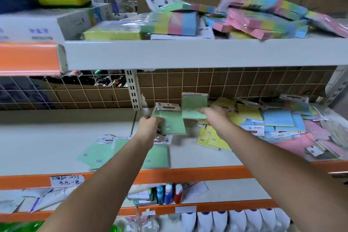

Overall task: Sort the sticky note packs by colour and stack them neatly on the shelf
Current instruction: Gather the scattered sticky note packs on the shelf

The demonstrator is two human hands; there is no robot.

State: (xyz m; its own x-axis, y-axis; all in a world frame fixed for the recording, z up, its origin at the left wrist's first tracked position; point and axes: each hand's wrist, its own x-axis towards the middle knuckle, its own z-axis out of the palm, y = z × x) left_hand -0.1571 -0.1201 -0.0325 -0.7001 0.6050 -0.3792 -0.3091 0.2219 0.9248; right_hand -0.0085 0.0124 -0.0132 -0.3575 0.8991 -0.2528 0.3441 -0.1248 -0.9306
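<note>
Sorting underway, early to middle stage by the look of it. Left hand (pixel 150 124) grips a green pack (pixel 172 121), fingers curled round its left edge, held just above the middle shelf (pixel 47 145). Right hand (pixel 214 114) holds a second green pack (pixel 194 106) upright, fingers wrapped on its lower edge; how tightly, cannot tell through the blur. Both packs are near the back of the shelf, just beside each other. Below the left arm, a few green packs (pixel 94 154) lie flat and loose at the near left, gathered but not squared into a stack. Yellow packs (pixel 212 139) sit just right of centre, a small loose group. Far right remains a mixed heap (pixel 293 128): blue, pink and yellow packs overlapping at all angles, some hanging near the shelf edge. Upper shelf (pixel 188 52) carries striped multicolour packs (pixel 254 19), tumbled, plus a yellow pack (pixel 113 34); whether these belong to the job, cannot tell. Judgement: green grouping begun, yellow partly started, blue and pink not yet separated, no neat stacks formed. Most of the work is left.
</note>
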